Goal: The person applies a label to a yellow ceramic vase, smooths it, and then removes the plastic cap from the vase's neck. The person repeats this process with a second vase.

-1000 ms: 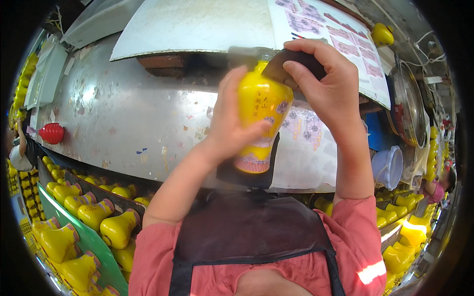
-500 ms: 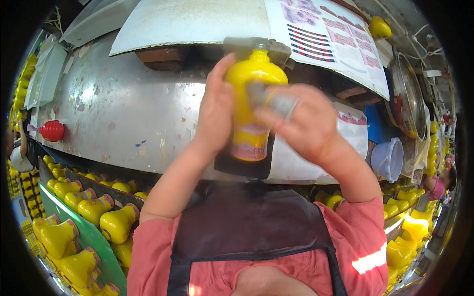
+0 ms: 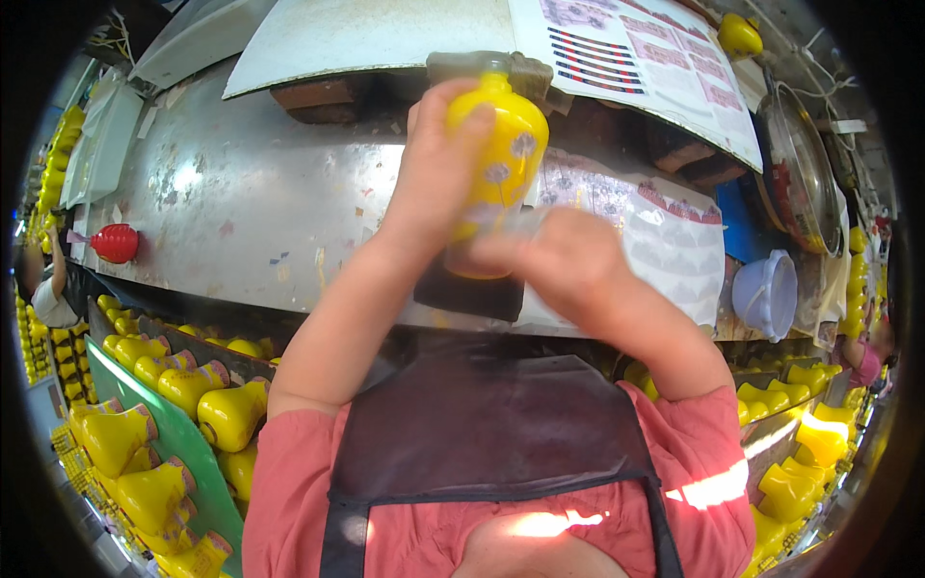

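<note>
My left hand (image 3: 434, 183) is wrapped around a glossy yellow bottle (image 3: 501, 144) with pale flower marks, holding it upright in front of me. The bottle's neck sits right under a grey metal fitting (image 3: 482, 65), and its base rests over a dark block (image 3: 472, 294). My right hand (image 3: 568, 265) is blurred in front of the bottle's lower part, fingers curled toward it. Something pale shows at its fingertips, but I cannot make out what it is.
A curved metal housing (image 3: 241, 193) with a red knob (image 3: 116, 243) fills the background. Rows of yellow bottles (image 3: 226, 414) lie beside a green board (image 3: 183, 448) at lower left, more yellow bottles (image 3: 800, 458) at lower right. A pale blue tub (image 3: 766, 294) and printed sheets (image 3: 655, 58) are to the right. Another person (image 3: 48, 294) stands far left.
My right hand has come down from the bottle's top, past its middle, to its lower part. The left hand keeps its grip, and the bottle has moved slightly up toward the fitting.
</note>
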The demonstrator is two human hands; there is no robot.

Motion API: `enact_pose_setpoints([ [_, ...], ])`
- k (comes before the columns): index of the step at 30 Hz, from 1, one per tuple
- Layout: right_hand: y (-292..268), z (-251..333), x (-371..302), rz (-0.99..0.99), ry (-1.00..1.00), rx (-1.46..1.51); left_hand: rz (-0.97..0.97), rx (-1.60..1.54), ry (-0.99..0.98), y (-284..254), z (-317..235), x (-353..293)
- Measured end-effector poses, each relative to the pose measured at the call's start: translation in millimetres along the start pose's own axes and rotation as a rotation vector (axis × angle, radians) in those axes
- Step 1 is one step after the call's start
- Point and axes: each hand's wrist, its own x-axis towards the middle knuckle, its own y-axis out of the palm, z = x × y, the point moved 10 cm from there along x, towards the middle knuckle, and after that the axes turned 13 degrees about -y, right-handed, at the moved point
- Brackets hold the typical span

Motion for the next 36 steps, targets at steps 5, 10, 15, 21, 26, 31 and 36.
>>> enact_pose_setpoints([
  [5,-24,-14,-10,-0.228,0.080,-0.157,0.116,-0.393,-0.093,5,25,5],
  [10,8,1,-16,-0.047,0.048,0.105,0.043,-0.312,-0.068,-4,20,6],
  [15,-25,-45,-50,-0.342,0.424,-0.152,0.037,-0.105,0.042,4,4,-23],
  [21,-2,8,-33,-0.226,-0.014,-0.037,0.200,-0.337,-0.029,4,19,-5],
  [26,-31,-74,-67,-0.496,0.533,0.046,-0.117,-0.012,-0.028,-25,9,-15],
  [31,31,-111,-104,-0.334,1.091,0.654,0.108,-0.305,-0.124,6,7,-21],
  [36,69,-87,-88,-0.138,1.025,0.830,0.224,-0.493,-0.282,5,26,-5],
])
